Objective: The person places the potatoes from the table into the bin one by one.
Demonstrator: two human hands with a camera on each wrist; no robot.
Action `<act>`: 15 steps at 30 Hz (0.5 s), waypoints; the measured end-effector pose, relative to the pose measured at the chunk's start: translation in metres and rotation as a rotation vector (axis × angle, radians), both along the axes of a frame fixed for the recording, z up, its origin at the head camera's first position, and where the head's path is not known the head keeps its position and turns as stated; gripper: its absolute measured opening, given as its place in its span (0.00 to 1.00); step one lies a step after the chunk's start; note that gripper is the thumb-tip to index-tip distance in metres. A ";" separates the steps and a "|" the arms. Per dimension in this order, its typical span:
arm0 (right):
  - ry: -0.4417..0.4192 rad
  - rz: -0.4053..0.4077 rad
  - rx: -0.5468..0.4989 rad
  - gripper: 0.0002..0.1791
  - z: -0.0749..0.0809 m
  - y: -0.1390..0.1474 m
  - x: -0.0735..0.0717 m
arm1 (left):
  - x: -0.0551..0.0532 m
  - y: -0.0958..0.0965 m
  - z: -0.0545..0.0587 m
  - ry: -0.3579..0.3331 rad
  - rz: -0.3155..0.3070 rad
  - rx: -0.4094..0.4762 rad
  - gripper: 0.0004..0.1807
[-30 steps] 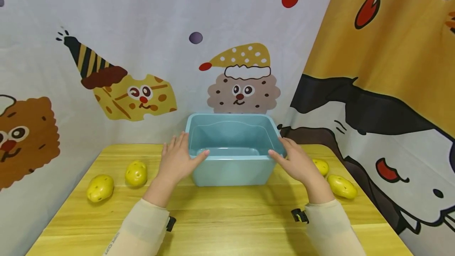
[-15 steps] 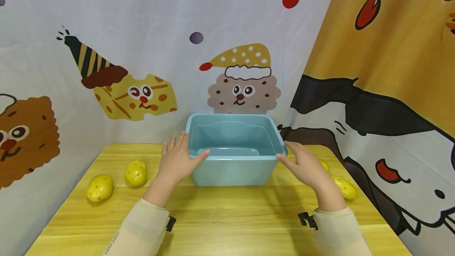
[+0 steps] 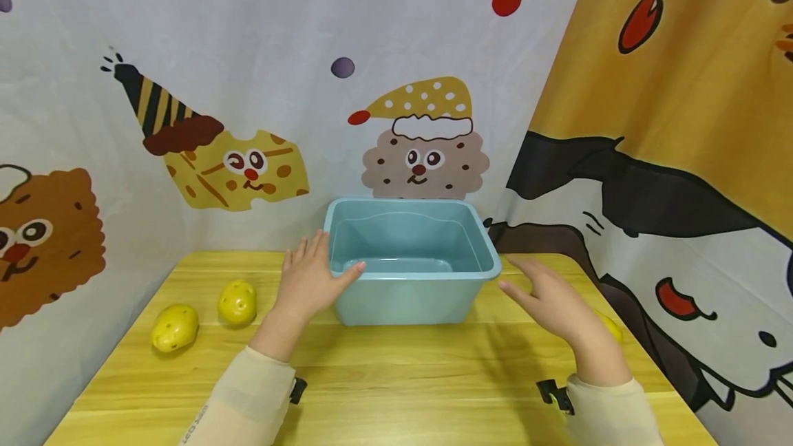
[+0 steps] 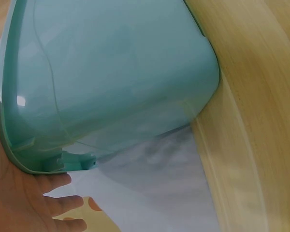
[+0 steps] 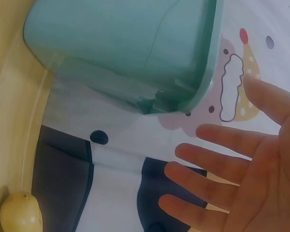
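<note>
A light blue plastic bin [image 3: 403, 301] stands upright on the wooden table, its inside bare in the head view. My left hand [image 3: 308, 272] rests at the bin's left front corner with the thumb over the rim. In the left wrist view its fingers [image 4: 63, 205] stretch out straight beside the bin's rim. My right hand [image 3: 554, 298] is off the bin's right side, holding nothing. The right wrist view shows its fingers [image 5: 212, 164] straight and spread, with a gap to the bin [image 5: 121, 38].
Two glossy yellow potatoes, a nearer one [image 3: 175, 328] and a farther one [image 3: 238, 303], lie on the table [image 3: 396, 391] at left. On the right, another potato [image 3: 610, 325] is mostly behind my right arm. A printed curtain [image 3: 260, 19] hangs behind the table.
My right hand has come off the bin's rim and moved right and toward me, covering more of the potatoes there. The left hand and the bin stay in place.
</note>
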State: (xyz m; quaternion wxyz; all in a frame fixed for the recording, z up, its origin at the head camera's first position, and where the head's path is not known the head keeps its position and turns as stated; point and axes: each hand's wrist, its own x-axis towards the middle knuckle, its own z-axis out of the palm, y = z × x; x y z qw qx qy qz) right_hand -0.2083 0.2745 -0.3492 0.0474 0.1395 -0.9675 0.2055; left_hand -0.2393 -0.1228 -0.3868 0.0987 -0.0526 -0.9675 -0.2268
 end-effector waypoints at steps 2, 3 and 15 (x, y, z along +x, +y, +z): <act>-0.010 -0.012 0.010 0.46 0.001 0.002 0.003 | 0.000 0.000 -0.001 -0.001 -0.001 0.001 0.60; -0.014 -0.017 0.016 0.46 0.001 0.003 0.005 | 0.000 -0.001 -0.001 -0.001 -0.001 0.003 0.60; -0.018 -0.044 0.028 0.43 0.009 0.020 0.020 | 0.000 -0.001 -0.001 0.006 -0.004 0.010 0.59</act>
